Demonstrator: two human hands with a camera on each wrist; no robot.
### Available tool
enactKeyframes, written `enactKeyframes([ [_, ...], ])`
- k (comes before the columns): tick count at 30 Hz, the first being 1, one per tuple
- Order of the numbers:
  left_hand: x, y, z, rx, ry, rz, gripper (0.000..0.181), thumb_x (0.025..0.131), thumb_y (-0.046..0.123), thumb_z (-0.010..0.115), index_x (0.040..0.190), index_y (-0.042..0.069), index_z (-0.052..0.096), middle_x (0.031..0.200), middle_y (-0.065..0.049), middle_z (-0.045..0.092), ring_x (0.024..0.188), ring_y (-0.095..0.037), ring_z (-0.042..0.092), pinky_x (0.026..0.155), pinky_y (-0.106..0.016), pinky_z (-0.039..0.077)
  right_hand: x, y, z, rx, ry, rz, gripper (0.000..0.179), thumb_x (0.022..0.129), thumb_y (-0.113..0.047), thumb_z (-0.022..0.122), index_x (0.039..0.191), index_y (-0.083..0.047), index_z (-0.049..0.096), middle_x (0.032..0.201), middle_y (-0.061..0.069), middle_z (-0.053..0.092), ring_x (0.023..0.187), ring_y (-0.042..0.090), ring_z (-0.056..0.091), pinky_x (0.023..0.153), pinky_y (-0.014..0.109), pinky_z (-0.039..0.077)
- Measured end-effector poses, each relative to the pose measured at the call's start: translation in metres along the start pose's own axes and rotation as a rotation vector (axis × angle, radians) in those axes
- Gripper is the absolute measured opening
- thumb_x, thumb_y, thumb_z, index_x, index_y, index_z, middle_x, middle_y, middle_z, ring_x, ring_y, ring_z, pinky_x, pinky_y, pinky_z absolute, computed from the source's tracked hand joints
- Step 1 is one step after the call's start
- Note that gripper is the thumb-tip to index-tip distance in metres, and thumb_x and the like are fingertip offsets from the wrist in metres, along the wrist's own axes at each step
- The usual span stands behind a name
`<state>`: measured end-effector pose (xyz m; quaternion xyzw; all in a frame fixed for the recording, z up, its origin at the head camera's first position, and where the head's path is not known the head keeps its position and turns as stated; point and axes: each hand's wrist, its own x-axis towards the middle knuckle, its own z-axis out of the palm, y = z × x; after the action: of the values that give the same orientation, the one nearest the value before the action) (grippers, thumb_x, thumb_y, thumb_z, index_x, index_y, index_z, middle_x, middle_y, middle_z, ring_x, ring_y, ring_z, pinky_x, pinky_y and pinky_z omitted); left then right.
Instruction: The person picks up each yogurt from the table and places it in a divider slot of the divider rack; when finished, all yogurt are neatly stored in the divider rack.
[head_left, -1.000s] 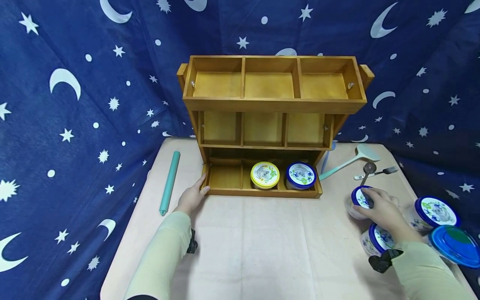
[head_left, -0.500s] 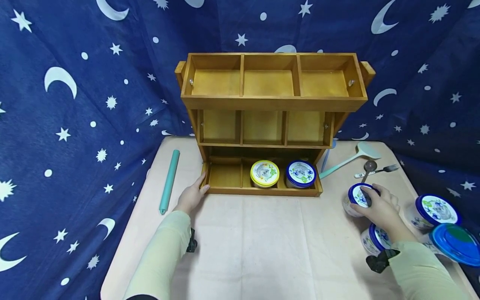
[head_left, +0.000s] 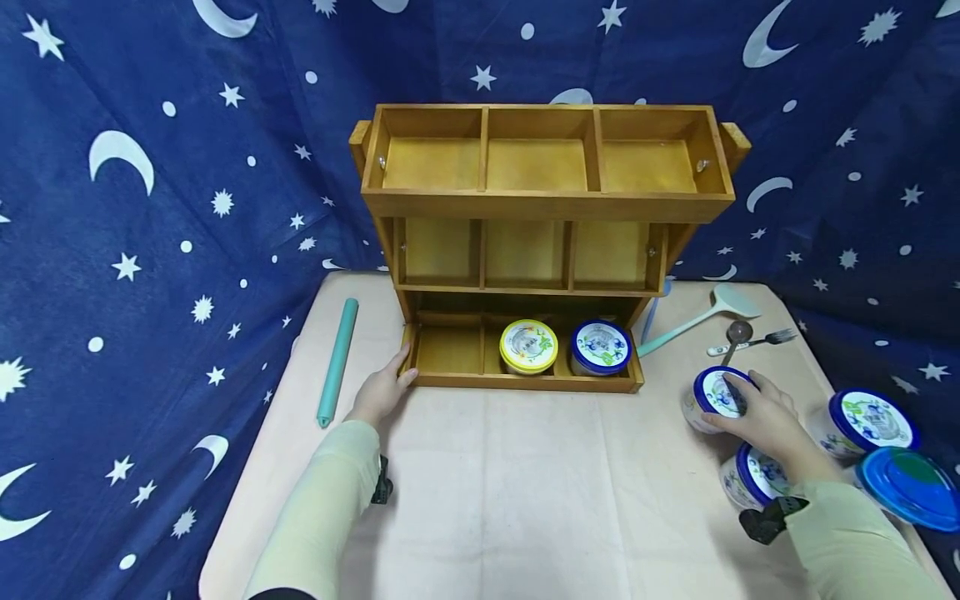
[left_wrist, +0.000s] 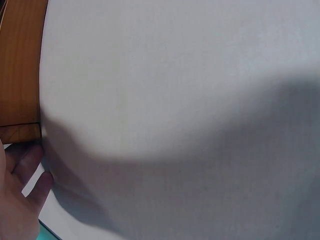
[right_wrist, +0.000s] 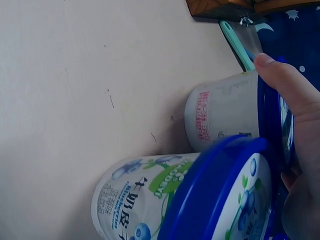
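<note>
In the head view a wooden three-tier rack (head_left: pixel 540 206) stands at the back. Its lowest tray holds a yellow-lidded tub (head_left: pixel 528 346) and a blue-lidded tub (head_left: pixel 601 347). My left hand (head_left: pixel 380 392) rests against that tray's left end, fingers extended along the side and thumb near the front corner. On the right, my right hand (head_left: pixel 768 421) grips another blue-lidded tub (right_wrist: pixel 225 112) by its lid, thumb on the rim; its far fingers are partly hidden. Close beside it is a blue-lidded tub with blueberry print (right_wrist: pixel 145 200), partly beneath my hand in the head view.
Further right are another blue-lidded tub (head_left: pixel 873 425) and a tub with a plain blue lid (head_left: pixel 909 487). Behind my right hand lie a mint spatula (head_left: pixel 731 302), a spoon (head_left: pixel 739 333) and a fork (head_left: pixel 780 339). A teal roll (head_left: pixel 339 362) lies left of the rack.
The tub under my right hand has shifted very slightly to the left. My left hand stays against the tray's end. The head view has tilted a little.
</note>
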<state>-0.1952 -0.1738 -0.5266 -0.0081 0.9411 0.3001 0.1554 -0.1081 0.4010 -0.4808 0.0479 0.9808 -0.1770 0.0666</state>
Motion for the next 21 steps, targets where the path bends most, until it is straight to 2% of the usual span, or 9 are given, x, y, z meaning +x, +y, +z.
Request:
enactKeyframes([
  [4, 0.001, 0.000, 0.000, 0.004, -0.001, -0.001, 0.062, 0.099, 0.043, 0.041, 0.152, 0.031, 0.012, 0.141, -0.019, 0.042, 0.120, -0.043, 0.047, 0.099, -0.054, 0.036, -0.002, 0.002, 0.000, 0.015, -0.049, 0.028, 0.102, 0.079, -0.058, 0.065, 0.147, -0.001, 0.016, 0.140, 0.043, 0.005, 0.118, 0.070, 0.010, 0.081, 0.079, 0.024],
  [8, 0.001, 0.001, 0.000, 0.007, -0.008, -0.013, 0.062, 0.099, 0.044, 0.041, 0.151, 0.032, 0.011, 0.140, -0.019, 0.043, 0.119, -0.042, 0.047, 0.099, -0.054, 0.037, -0.003, 0.002, 0.000, 0.035, -0.059, 0.052, 0.105, 0.078, -0.060, 0.065, 0.148, -0.002, 0.013, 0.138, 0.044, 0.006, 0.117, 0.069, 0.012, 0.079, 0.079, 0.027],
  [12, 0.002, 0.000, 0.001, 0.008, -0.009, -0.018, 0.062, 0.098, 0.045, 0.041, 0.151, 0.033, 0.011, 0.141, -0.019, 0.042, 0.120, -0.042, 0.047, 0.099, -0.054, 0.037, -0.004, 0.001, 0.001, 0.055, -0.018, 0.041, 0.104, 0.077, -0.060, 0.066, 0.148, -0.002, 0.016, 0.136, 0.044, 0.009, 0.116, 0.066, 0.014, 0.077, 0.076, 0.029],
  [21, 0.004, -0.002, 0.002, 0.013, -0.005, -0.011, 0.062, 0.099, 0.045, 0.041, 0.151, 0.032, 0.012, 0.142, -0.018, 0.041, 0.120, -0.043, 0.046, 0.100, -0.054, 0.036, 0.000, -0.013, 0.003, 0.059, 0.049, 0.032, 0.103, 0.076, -0.061, 0.066, 0.148, -0.003, 0.019, 0.138, 0.042, 0.010, 0.122, 0.063, 0.010, 0.082, 0.076, 0.024],
])
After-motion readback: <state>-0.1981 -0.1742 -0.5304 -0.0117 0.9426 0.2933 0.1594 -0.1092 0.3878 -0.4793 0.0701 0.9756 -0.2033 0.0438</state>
